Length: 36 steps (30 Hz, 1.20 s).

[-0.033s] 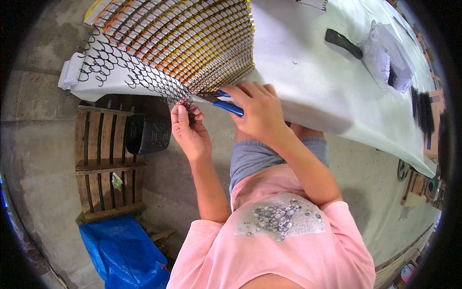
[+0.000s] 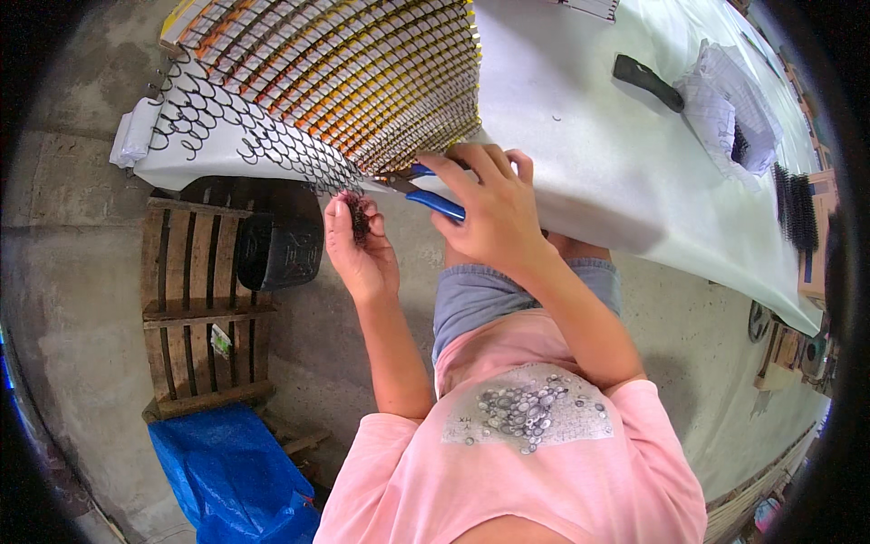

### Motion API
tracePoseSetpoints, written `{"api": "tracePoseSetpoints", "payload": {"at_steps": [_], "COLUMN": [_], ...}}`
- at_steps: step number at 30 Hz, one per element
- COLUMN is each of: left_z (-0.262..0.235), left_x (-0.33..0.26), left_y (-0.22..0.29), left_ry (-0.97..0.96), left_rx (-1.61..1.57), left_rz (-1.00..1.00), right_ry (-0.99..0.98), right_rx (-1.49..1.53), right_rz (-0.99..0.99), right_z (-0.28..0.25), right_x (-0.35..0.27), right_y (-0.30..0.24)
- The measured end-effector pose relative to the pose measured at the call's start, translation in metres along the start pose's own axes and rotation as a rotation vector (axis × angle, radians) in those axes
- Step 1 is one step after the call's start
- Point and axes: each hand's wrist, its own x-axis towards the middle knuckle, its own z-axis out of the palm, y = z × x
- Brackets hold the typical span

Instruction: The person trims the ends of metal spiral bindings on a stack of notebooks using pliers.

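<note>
My right hand (image 2: 494,201) grips blue-handled pliers (image 2: 435,201), their handles spread apart and their jaws pointing left at the lower edge of a dark wire mesh (image 2: 281,136) of curved loops. Just below the jaws, my left hand (image 2: 361,249) is closed with thumb and fingers around a clump of small dark wire loops (image 2: 359,218). Whether this clump is joined to the mesh I cannot tell. Under the mesh lies a board striped yellow, orange and white (image 2: 390,77), and the mesh's loose left end hangs past it over the white cloth.
A white-covered table (image 2: 580,154) carries a black-handled brush (image 2: 645,82) and a crumpled white bag (image 2: 720,109) with dark content. Black coiled pieces (image 2: 796,208) stand by the right edge. Below left are a wooden pallet (image 2: 204,313), a black bin (image 2: 281,252) and a blue tarp (image 2: 231,471).
My right hand has shifted slightly right, and the pliers' handles sit a little wider apart. My left hand has turned slightly, showing more of the dark clump.
</note>
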Motion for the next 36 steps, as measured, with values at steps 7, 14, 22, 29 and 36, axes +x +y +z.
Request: {"api": "tracePoseSetpoints", "payload": {"at_steps": [7,14,22,29,36], "left_z": [0.016,0.007,0.014,0.004,0.008], "left_x": [0.0,0.005,0.0,0.0,0.003], "left_y": [0.008,0.004,-0.003,0.001,0.011], "left_ry": [0.051,-0.024,0.013,0.051,-0.01], "left_rx": [-0.123,0.071,0.25,-0.153,-0.375], "left_rz": [-0.094,0.031,0.217,-0.051,-0.229], "right_ry": [0.058,0.022,-0.09,-0.063,0.067], "right_rx": [-0.063,-0.063,-0.036,-0.033,-0.077], "right_rz": [-0.051,-0.042,0.0,-0.007,-0.008], "right_z": [-0.001,-0.002,0.003,-0.004,-0.008], "right_x": [0.004,0.005,0.0,0.002,0.005], "right_y": [-0.005,-0.009,-0.005,-0.003,-0.012]}}
